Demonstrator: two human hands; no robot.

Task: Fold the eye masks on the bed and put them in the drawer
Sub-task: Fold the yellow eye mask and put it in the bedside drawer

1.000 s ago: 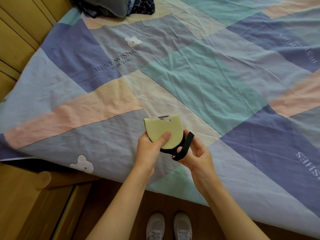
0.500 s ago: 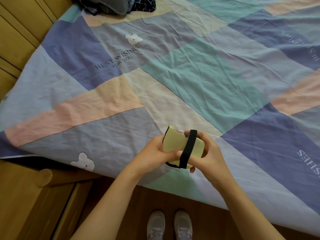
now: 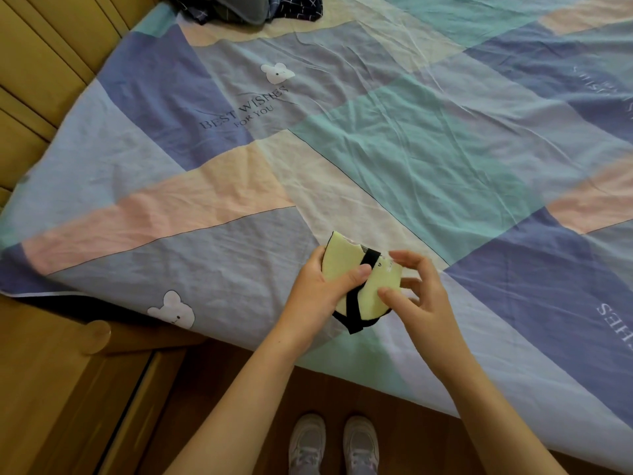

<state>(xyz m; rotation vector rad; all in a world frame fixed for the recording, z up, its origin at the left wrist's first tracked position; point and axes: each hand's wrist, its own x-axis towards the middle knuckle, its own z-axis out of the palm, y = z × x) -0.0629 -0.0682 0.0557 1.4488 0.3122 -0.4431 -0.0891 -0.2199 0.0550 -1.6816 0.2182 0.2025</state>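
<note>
Patchwork bedsheet [image 3: 428,159], blocks of blue, teal, pink and cream, wrinkled, printed "BEST WISHES FOR YOU" with white bear heads; it covers the bed and hangs over the near edge.

Item 1: eye mask [image 3: 368,289], pale yellow-green, soft-looking, folded in half into a rounded half-shape with a notched upper edge. Black trim shows along its lower curve. Held in the air just over the near edge of the bed, between both my hands.

Item 2: elastic strap [image 3: 359,293], black, flat, wrapped across the folded mask from top edge to bottom, its loose end poking out below.

Item 3: my left hand [image 3: 318,296], gripping the mask's left side, thumb pressed on its face beside the strap.

Item 4: my right hand [image 3: 418,299], fingers spread and loose; thumb tip rests on the mask's right part, the forefinger arches over its top corner, nothing clasped.

Item 5: dark clothes heap [image 3: 246,8], far corner of the bed.

Item 6: wooden cabinet [image 3: 51,389], beside the bed at my left.

Item 7: my grey sneakers [image 3: 334,443] on the brown wooden floor [image 3: 239,371].
</note>
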